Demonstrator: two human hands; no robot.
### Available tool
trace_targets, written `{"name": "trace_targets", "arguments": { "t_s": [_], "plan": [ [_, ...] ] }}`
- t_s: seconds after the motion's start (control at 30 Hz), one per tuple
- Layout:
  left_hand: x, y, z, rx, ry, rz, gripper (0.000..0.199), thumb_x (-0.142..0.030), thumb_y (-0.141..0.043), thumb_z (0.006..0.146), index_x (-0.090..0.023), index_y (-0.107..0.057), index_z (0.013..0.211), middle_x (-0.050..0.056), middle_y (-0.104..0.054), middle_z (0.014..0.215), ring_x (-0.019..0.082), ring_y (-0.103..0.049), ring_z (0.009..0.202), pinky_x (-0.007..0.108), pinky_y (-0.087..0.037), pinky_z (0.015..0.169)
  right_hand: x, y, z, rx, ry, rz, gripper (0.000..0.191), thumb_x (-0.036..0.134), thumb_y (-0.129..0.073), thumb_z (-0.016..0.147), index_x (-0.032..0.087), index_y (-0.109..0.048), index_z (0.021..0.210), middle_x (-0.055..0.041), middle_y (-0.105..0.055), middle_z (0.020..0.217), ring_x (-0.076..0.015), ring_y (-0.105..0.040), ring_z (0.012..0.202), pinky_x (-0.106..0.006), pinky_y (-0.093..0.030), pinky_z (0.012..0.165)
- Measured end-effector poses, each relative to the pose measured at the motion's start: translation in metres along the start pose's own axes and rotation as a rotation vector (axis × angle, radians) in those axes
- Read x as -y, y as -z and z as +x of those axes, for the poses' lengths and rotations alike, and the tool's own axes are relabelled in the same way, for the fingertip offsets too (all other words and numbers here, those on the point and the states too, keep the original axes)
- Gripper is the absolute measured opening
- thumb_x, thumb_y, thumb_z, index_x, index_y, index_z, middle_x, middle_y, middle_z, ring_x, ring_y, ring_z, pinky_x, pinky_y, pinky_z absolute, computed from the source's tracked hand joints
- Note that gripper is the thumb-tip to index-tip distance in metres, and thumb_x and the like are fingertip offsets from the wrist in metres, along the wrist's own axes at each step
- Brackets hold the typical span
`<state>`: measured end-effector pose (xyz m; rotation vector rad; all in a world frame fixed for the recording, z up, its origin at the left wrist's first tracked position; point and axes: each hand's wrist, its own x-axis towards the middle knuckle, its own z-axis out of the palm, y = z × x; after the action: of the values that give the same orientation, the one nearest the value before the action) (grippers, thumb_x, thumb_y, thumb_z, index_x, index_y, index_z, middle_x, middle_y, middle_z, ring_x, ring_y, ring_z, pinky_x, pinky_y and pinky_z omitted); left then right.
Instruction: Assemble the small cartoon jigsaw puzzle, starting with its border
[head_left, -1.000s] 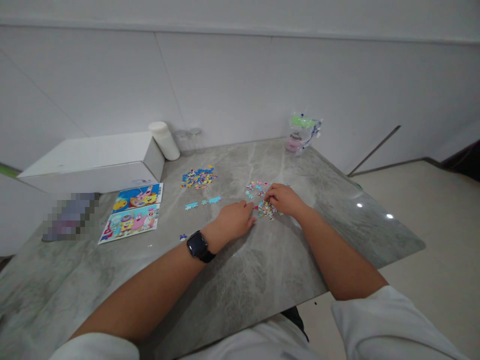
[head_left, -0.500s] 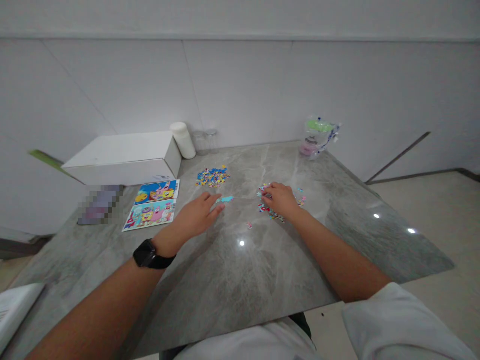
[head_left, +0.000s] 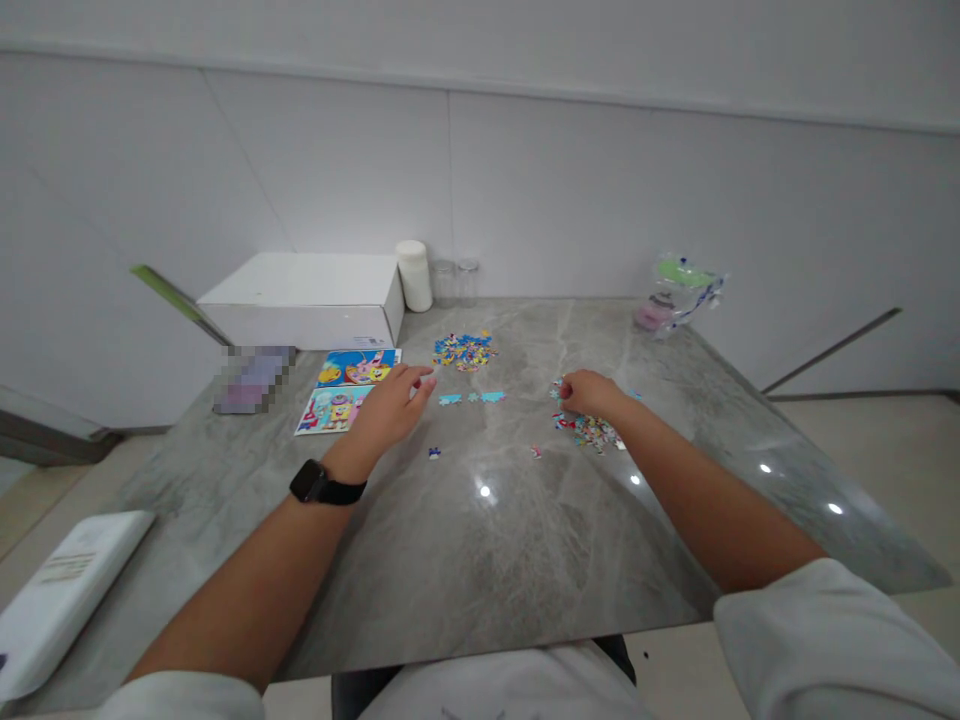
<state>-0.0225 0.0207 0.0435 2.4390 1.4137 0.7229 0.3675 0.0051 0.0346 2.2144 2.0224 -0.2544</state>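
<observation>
Right hand point(head_left: 589, 393): fingers narrow at right pile point(head_left: 596, 432), hold cannot be told | Left hand point(head_left: 390, 405): fingers parted, beside card point(head_left: 321, 412) | Right pile: on counter point(head_left: 450, 560) | Risk: low right hand could drag jigsaw bits astray

The kind of room I cannot tell surely, but it is indoors: a grey marble-patterned table point(head_left: 480, 560) stands close to a plain white panelled wall point(head_left: 555, 190), with two clear glasses point(head_left: 456, 282) and a white box point(head_left: 307, 295) on it.
</observation>
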Motion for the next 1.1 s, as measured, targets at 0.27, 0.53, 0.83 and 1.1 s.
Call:
{"name": "trace_targets", "arguments": {
  "t_s": [0.27, 0.53, 0.83, 1.1],
  "plan": [
    [-0.001, -0.036, -0.01, 0.013, -0.08, 0.034, 0.033, -0.036, -0.048, 0.107, -0.021, -0.071, 0.126, 0.01, -0.067, 0.119, 0.024, -0.068, 0.108, 0.038, -0.055, 0.098, 0.026, 0.04, 0.014, 0.031, 0.239, 0.37, 0.017, 0.022, -0.077, 0.077, 0.021, -0.077, 0.094, -0.0015, -0.077, 0.083, -0.0169, -0.068, 0.075, -0.026, -0.049, 0.069],
    [0.0, -0.038, -0.009, 0.028, -0.128, -0.013, 0.03, -0.029, -0.051, 0.105, -0.02, -0.072, 0.123, 0.01, -0.069, 0.115, 0.024, -0.067, 0.105, 0.04, -0.055, 0.096, 0.082, 0.067, 0.016, 0.04, 0.458, 1.031, 0.021, 0.031, -0.077, 0.077, 0.019, -0.072, 0.093, 0.0003, -0.072, 0.077, -0.0132, -0.064, 0.07, -0.024, -0.051, 0.067],
    [0.0, -0.04, -0.008, 0.062, -0.111, -0.034, 0.031, -0.029, -0.051, 0.104, -0.02, -0.073, 0.123, 0.011, -0.069, 0.114, 0.024, -0.067, 0.105, 0.039, -0.056, 0.096, 0.083, 0.061, 0.009, 0.077, 0.374, 1.096, 0.018, 0.027, -0.075, 0.078, 0.019, -0.072, 0.093, -0.001, -0.075, 0.078, -0.0118, -0.062, 0.065, -0.023, -0.049, 0.061],
    [0.002, -0.043, -0.008, 0.062, -0.188, -0.001, 0.031, -0.031, -0.053, 0.105, -0.02, -0.073, 0.125, 0.011, -0.069, 0.114, 0.025, -0.065, 0.108, 0.042, -0.053, 0.099, 0.08, 0.062, 0.007, 0.029, 0.387, 1.046, 0.014, 0.03, -0.075, 0.079, 0.021, -0.073, 0.089, -0.0003, -0.067, 0.077, -0.0121, -0.057, 0.066, -0.022, -0.048, 0.059]
  ]
}}
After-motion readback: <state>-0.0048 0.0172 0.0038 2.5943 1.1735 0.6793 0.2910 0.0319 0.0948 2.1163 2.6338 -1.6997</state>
